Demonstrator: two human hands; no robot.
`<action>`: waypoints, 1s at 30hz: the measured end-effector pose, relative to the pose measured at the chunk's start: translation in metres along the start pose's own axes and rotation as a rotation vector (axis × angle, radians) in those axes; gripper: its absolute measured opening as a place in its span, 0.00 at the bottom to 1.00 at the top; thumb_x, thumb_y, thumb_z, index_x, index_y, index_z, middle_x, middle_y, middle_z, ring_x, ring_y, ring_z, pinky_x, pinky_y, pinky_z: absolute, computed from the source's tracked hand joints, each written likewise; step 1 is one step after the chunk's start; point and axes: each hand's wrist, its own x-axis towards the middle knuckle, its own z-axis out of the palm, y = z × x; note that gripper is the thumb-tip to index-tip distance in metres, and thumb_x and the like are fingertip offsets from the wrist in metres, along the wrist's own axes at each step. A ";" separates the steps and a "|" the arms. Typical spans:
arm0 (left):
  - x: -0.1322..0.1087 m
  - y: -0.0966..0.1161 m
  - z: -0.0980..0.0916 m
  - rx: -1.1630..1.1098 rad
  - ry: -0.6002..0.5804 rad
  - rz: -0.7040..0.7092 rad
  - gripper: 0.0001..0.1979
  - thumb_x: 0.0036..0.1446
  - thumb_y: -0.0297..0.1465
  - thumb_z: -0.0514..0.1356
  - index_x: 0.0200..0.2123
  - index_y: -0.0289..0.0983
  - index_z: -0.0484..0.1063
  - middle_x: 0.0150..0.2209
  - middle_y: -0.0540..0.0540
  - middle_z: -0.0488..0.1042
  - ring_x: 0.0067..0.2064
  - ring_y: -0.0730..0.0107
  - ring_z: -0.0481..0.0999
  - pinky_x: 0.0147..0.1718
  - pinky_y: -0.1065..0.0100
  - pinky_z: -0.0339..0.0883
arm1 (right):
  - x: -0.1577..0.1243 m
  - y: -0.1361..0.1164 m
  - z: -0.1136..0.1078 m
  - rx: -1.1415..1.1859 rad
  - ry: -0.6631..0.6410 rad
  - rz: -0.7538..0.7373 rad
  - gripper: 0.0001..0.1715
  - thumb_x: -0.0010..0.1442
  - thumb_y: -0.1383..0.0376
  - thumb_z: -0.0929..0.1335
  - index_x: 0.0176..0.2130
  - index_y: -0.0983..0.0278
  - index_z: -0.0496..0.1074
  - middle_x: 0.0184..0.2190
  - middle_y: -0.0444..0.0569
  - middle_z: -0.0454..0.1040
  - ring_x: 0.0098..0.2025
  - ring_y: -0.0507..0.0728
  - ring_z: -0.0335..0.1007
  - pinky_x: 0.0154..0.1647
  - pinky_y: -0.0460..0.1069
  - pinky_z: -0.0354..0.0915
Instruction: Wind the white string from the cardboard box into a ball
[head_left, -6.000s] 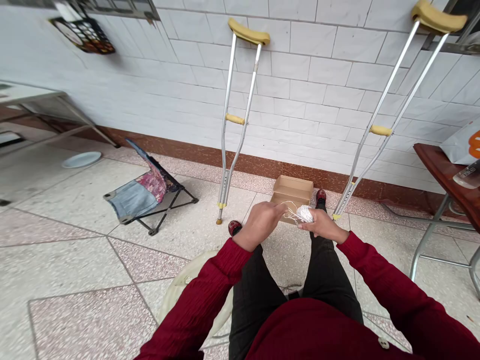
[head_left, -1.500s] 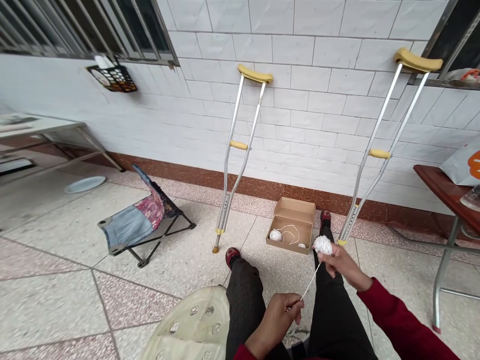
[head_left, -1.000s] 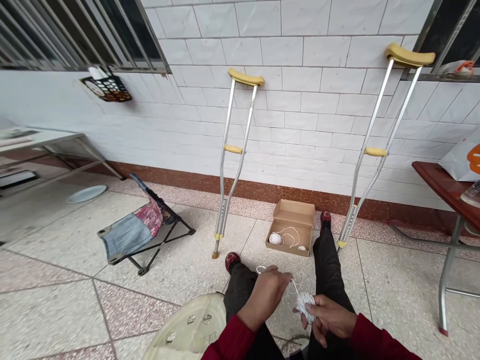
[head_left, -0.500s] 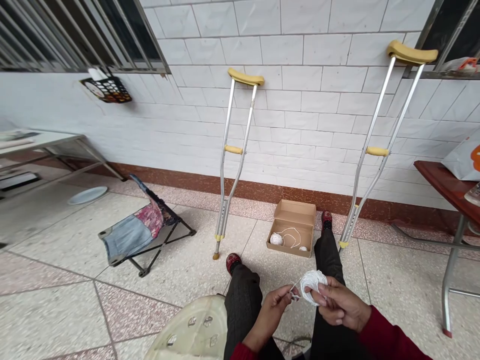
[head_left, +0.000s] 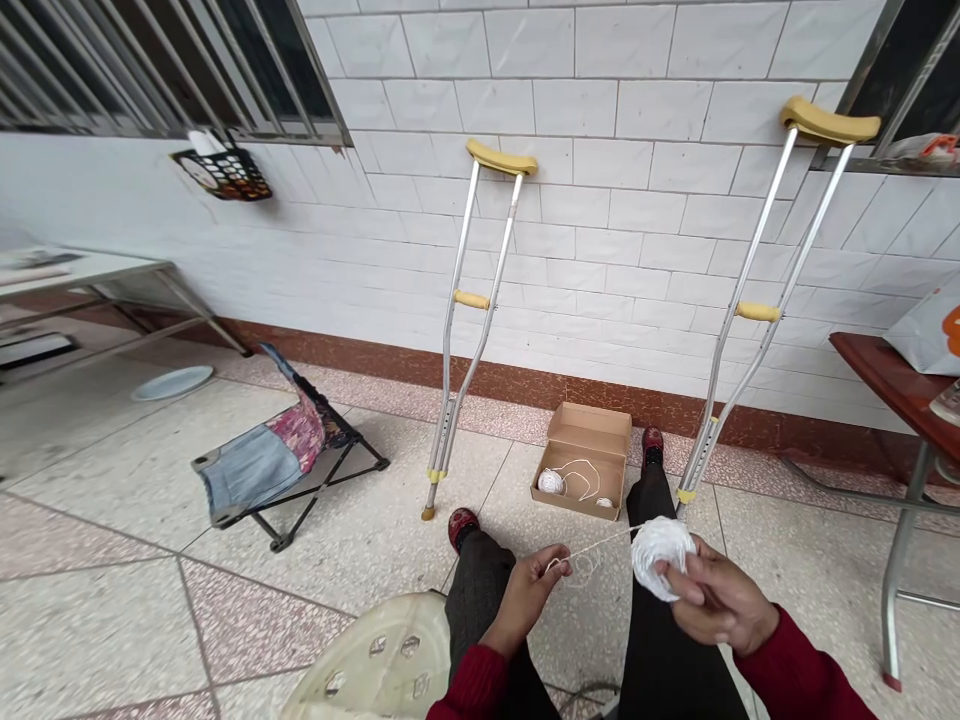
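A flat, round ball of white string sits in my right hand, whose fingers and thumb close on its right side. My left hand pinches a white strand that runs taut up to the ball. A loose, thin loop of string dangles below that strand, near my left fingertips. Both hands are above my lap, apart from each other. On the floor ahead, an open cardboard box holds a white ball of string, a smaller white piece and a loose strand.
Two crutches lean on the tiled wall, one left of the box and one right. A folding chair stands left, a plastic stool beside my leg. At right is a red-brown table; a plate lies far left.
My hands have moved apart, left hand leftward and right hand rightward with the ball. A longer stretch of string now shows between them.
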 end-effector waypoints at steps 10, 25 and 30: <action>-0.015 0.040 -0.038 0.551 0.116 0.183 0.20 0.54 0.29 0.58 0.51 0.40 0.73 0.57 0.43 0.70 0.60 0.55 0.65 0.60 0.53 0.54 | 0.014 0.020 -0.050 -0.888 0.334 0.319 0.23 0.53 0.49 0.71 0.32 0.66 0.67 0.20 0.36 0.63 0.09 0.41 0.51 0.06 0.38 0.45; -0.057 0.087 0.038 -0.248 -0.484 0.044 0.26 0.52 0.48 0.64 0.48 0.36 0.72 0.38 0.45 0.75 0.40 0.60 0.73 0.39 0.66 0.66 | 0.032 0.028 -0.024 -0.600 -0.096 0.684 0.17 0.50 0.58 0.75 0.35 0.68 0.74 0.21 0.38 0.69 0.11 0.42 0.60 0.09 0.37 0.55; -0.072 0.087 0.037 -0.487 -0.548 -0.008 0.27 0.52 0.45 0.65 0.52 0.37 0.68 0.40 0.43 0.74 0.41 0.61 0.75 0.40 0.64 0.66 | 0.032 0.029 -0.023 -0.512 -0.128 0.690 0.15 0.51 0.61 0.75 0.33 0.70 0.74 0.21 0.39 0.71 0.10 0.43 0.59 0.07 0.38 0.52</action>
